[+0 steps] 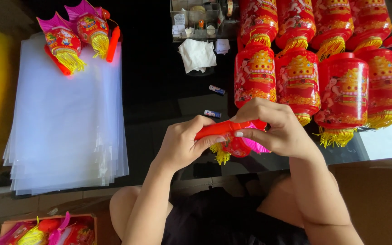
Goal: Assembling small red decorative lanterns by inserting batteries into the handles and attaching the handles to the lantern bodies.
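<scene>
Dark glossy bench, seen from above by a seated person whose knees show at the bottom edge.

Left hand closed around an orange-red plastic stick, thumb pressing it from the near side. Right hand curled over the stick's far end, fingertips pinching down where it meets a small red lantern. The lantern hangs just below both hands, above the bench's near edge, with a pink fan-shaped piece to its right and a yellow tassel dangling. Judging from the grip, one hand steadies the stick while the other works the joint.

Stack of clear plastic sheets lies flat on the left side of the bench, edges fanned a little. Two finished small lanterns with pink crests and yellow tassels rest on its far corner, likely parked within reach.

Rows of larger red cylinder lanterns with gold print and yellow fringe crowd the right side, touching one another. White crumpled tissue sits near a clear compartment organiser. Two small batteries lie loose between tissue and hands. Cardboard box at lower left holds more lantern parts; another cardboard box stands at lower right.
</scene>
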